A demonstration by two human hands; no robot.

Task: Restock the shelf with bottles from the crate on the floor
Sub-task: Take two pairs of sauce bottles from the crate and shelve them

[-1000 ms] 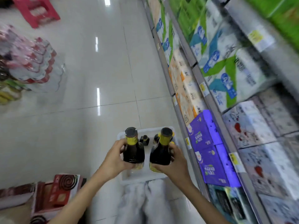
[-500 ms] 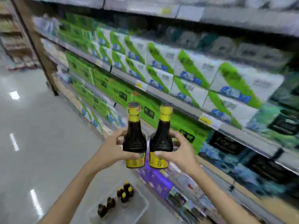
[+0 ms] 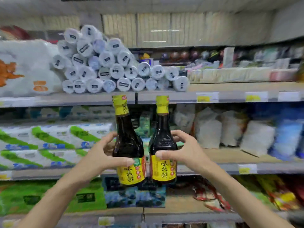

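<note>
Two dark sauce bottles with yellow caps and yellow labels are held upright side by side in front of the shelving. My left hand [image 3: 103, 153] grips the left bottle [image 3: 127, 142] around its belly. My right hand [image 3: 182, 150] grips the right bottle [image 3: 162, 140] the same way. Both bottles hang in the air at the height of the middle shelf [image 3: 230, 167], their caps level with the edge of the upper shelf [image 3: 164, 96]. The crate on the floor is out of view.
The upper shelf carries a stack of white rolls [image 3: 105, 66] and a big white pack [image 3: 24, 68]. Green-and-white tissue packs [image 3: 49, 142] fill the left of the middle shelf, white bags [image 3: 213, 127] the right. A bare wooden stretch [image 3: 230, 155] lies right of the bottles.
My head has swung up from the floor crate to face the shelves. Both hands have lifted the two bottles from crate height to the middle shelf's level.
</note>
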